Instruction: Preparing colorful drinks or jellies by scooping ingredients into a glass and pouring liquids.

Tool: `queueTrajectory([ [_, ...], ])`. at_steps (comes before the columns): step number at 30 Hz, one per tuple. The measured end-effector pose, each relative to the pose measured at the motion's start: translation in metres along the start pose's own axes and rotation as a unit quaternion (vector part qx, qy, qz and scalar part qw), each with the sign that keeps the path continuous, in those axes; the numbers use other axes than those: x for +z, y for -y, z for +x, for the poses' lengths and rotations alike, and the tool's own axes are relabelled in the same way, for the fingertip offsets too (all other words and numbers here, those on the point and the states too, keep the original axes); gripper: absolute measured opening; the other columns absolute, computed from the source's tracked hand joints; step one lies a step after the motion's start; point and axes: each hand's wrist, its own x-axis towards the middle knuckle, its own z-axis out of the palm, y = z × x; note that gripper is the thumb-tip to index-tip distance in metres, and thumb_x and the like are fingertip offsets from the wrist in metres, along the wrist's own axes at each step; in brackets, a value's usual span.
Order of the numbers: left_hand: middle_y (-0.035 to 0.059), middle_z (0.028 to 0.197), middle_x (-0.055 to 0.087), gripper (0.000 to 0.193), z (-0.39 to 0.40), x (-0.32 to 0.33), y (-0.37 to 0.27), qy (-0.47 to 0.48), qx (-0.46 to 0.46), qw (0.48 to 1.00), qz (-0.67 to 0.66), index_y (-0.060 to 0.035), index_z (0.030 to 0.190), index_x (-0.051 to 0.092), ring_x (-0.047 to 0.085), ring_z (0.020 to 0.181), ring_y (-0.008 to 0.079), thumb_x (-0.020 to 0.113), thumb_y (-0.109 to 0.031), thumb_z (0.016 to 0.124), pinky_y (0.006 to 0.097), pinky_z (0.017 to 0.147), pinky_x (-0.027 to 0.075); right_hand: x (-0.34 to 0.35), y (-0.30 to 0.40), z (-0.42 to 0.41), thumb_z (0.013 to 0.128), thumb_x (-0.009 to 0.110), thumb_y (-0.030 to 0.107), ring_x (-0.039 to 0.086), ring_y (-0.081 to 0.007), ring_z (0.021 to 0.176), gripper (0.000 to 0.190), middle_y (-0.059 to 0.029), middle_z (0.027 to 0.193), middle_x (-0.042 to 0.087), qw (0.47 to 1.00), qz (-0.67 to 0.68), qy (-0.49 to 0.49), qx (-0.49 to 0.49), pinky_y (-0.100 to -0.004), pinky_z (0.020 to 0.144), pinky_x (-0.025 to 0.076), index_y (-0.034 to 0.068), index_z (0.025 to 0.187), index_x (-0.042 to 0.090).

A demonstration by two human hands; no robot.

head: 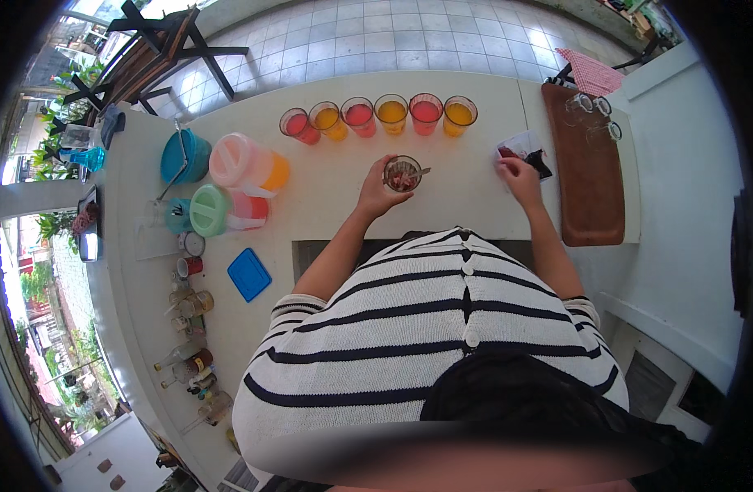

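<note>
My left hand [379, 194] is wrapped around a clear glass [403, 174] at the middle of the white counter. Reddish pieces lie inside it, and a metal spoon [422, 173] leans out over its right rim. To the right, my right hand [520, 175] reaches over a small white container [524, 141]. Its fingertips meet a dark red item [507, 152] there; whether they grip it is hard to see. A black packet or wrapper [540, 165] hangs over the container's right side. Beyond my hands, several glasses stand in a row, alternating red drink [358, 115] and orange drink [391, 114].
Left of the glasses are a pink-lidded pitcher [233, 158], a green-lidded pitcher [209, 211] and a teal bucket [181, 161]. A blue lid [249, 275] lies nearer me. Bottles [195, 304] line the left side. A brown tray [588, 184] holds upturned glasses [578, 106] at right.
</note>
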Motion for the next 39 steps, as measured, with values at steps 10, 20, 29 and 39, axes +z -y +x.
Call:
queueTrajectory([
  [10, 0.0141, 0.135, 0.052, 0.094, 0.006, 0.022, 0.019, -0.06, -0.032, 0.997, -0.027, -0.0033, 0.139, 0.042, 0.056, 0.121, 0.026, 0.092, -0.022, 0.062, 0.0372, 0.101, 0.049, -0.005, -0.031, 0.036, 0.086, 0.07, 0.032, 0.069, -0.0312, 0.095, 0.031, -0.0149, 0.107, 0.07, 0.926, -0.338, 0.121, 0.116, -0.0449, 0.081, 0.056, 0.009, 0.105, 0.072],
  [20, 0.0148, 0.133, 0.052, 0.096, 0.006, 0.033, 0.013, -0.085, -0.044, 0.994, -0.06, -0.005, 0.139, 0.043, 0.055, 0.122, 0.028, 0.093, -0.027, 0.06, 0.0371, 0.103, 0.046, -0.002, -0.087, 0.042, 0.082, 0.075, 0.029, 0.068, -0.0282, 0.091, 0.03, -0.0128, 0.099, 0.07, 0.987, -0.118, 0.028, 0.107, -0.0399, 0.082, 0.054, 0.009, 0.104, 0.073],
  [29, 0.0141, 0.138, 0.046, 0.101, 0.01, 0.037, 0.026, -0.045, -0.033, 0.997, -0.055, -0.0041, 0.146, 0.031, 0.05, 0.128, 0.0256, 0.091, -0.023, 0.067, 0.0365, 0.106, 0.045, -0.061, -0.029, 0.05, 0.097, 0.065, 0.024, 0.063, -0.026, 0.106, 0.018, -0.0106, 0.122, 0.061, 0.823, 0.536, 0.108, 0.153, -0.0382, 0.085, 0.055, 0.018, 0.114, 0.063],
  [39, 0.0152, 0.138, 0.046, 0.101, 0.014, 0.041, 0.023, -0.039, -0.035, 0.995, -0.079, -0.0053, 0.146, 0.031, 0.049, 0.129, 0.0262, 0.091, -0.026, 0.067, 0.037, 0.108, 0.042, -0.023, 0.053, 0.064, 0.084, 0.08, 0.027, 0.063, -0.0203, 0.103, 0.046, -0.0081, 0.121, 0.06, 0.782, 0.496, 0.311, 0.212, -0.0363, 0.082, 0.058, 0.012, 0.119, 0.055],
])
